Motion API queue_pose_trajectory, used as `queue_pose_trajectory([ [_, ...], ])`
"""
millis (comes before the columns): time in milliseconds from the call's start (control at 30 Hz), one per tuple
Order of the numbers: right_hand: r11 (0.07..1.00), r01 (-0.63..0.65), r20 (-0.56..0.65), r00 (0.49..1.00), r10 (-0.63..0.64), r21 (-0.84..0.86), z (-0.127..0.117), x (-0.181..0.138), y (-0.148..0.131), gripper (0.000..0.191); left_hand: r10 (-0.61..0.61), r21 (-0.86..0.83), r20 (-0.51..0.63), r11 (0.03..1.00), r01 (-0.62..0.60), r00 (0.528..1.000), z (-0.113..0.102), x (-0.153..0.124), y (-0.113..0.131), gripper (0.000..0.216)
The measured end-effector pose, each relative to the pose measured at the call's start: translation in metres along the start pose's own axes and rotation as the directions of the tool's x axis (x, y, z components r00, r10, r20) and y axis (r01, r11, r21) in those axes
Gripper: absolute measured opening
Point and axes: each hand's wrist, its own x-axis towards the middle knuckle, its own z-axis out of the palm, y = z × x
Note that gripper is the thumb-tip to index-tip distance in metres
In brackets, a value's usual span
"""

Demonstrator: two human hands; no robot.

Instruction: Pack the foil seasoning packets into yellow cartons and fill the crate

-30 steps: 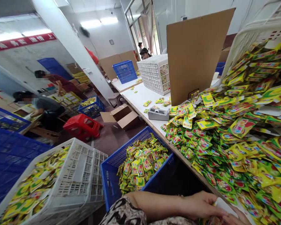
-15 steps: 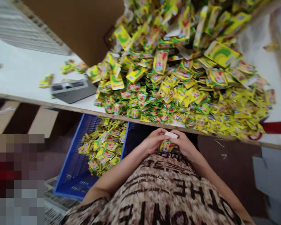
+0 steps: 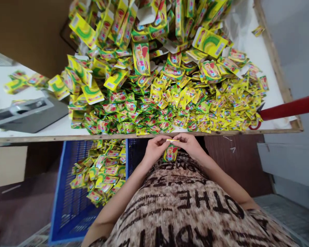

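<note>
**Both hands pinch one sachet just below the table edge**

Left hand [image 3: 154, 150]: fingers curled, thumb and fingertips closed on the upper left edge of a sachet [image 3: 170, 153].
Right hand [image 3: 190, 145]: same narrow pinch, on the upper right edge.
The two hands nearly meet above the sachet. A thin pale strip shows between the fingertips along its top.

Sachet: hangs upright, yellow-green with a red mark. It is in front of the shirt [image 3: 185, 212] and just below the edge of the table [image 3: 41, 138]. Cannot tell whether it touches the shirt.

Table: white top, wooden rim.
- A pile [image 3: 170, 85] of like sachets covers most of the table, with larger yellow packs mixed in toward the far side. It reaches the near edge right above the hands.
- A grey dispenser [image 3: 28, 115] lies on the table left of the pile, just beside its fringe.
- Cardboard [image 3: 28, 31] stands behind the dispenser at far left.
- A red bar [image 3: 289, 108] crosses the right end of the table, its tip at the pile's right fringe. A red loop near the tip is too small to identify.

Below the table, left of the left forearm: a blue crate [image 3: 63, 206].
- A heap [image 3: 103, 168] of sachets lies in its far part; blue mesh shows in the near part.
- Crate and left hand are near but apart.
</note>
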Motion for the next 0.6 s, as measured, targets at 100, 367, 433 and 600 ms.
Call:
queue_pose_trajectory([
  [100,0.999,0.039,-0.017,0.999,-0.04,-0.032,0.0,-0.003,0.001,0.027,0.03,0.058,-0.001,0.998,-0.03,1.0,-0.001,0.001,-0.002,0.021],
  [367,0.953,0.165,0.006,0.986,-0.169,-0.254,0.0,-0.019,0.003,0.021,0.252,0.174,0.049,0.951,-0.257,0.967,-0.013,-0.012,-0.016,0.018],
  [433,0.919,0.258,0.065,0.966,-0.25,-0.299,0.001,-0.023,0.004,0.02,0.26,0.155,0.061,0.951,-0.266,0.964,-0.016,-0.016,-0.016,0.018],
  [600,0.787,0.47,0.153,0.881,-0.449,-0.399,0.001,-0.027,0.018,0.015,0.396,0.239,0.206,0.867,-0.438,0.895,-0.023,-0.019,-0.024,0.016],
])
